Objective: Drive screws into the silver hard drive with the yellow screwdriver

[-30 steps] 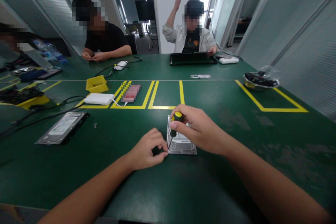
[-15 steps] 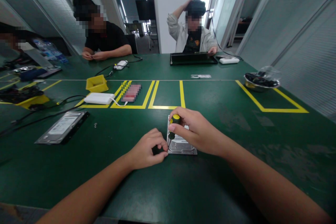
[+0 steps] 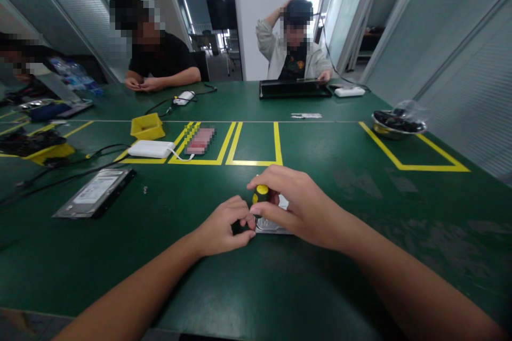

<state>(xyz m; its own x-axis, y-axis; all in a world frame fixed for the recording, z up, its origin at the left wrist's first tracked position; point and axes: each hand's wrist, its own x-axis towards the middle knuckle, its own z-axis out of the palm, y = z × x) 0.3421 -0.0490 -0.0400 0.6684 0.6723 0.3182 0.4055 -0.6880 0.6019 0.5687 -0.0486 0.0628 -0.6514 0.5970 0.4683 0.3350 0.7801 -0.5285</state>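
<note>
The right hand (image 3: 304, 202) holds a screwdriver (image 3: 262, 192) by its dark, yellow-topped handle, the fingers pinching it from both sides. The handle stands over a silver hard drive (image 3: 276, 227) that lies flat on the green surface (image 3: 320, 298), in its near part but apart from the near edge. The right hand covers much of the drive, and the screwdriver's tip is hidden.

The left hand (image 3: 224, 226) rests at the drive's near left corner, thumb and index finger curved toward each other with a gap inside the loop; whether they pinch anything there cannot be told.

Farther left, a second hard drive (image 3: 94, 193) lies apart from the hands, with a few tiny metal pieces (image 3: 145, 189) between it and the left hand. Beyond these stand a white block (image 3: 150, 149) with a cable and a yellow bin (image 3: 148, 129). Strips of yellow tape (image 3: 279, 144) mark out areas farther back. A metal bowl (image 3: 416, 131) of dark items sits near the right edge. At the far edge, a person in a light jacket (image 3: 268, 50) has one hand on the head and the other at a black tray (image 3: 295, 90).
</note>
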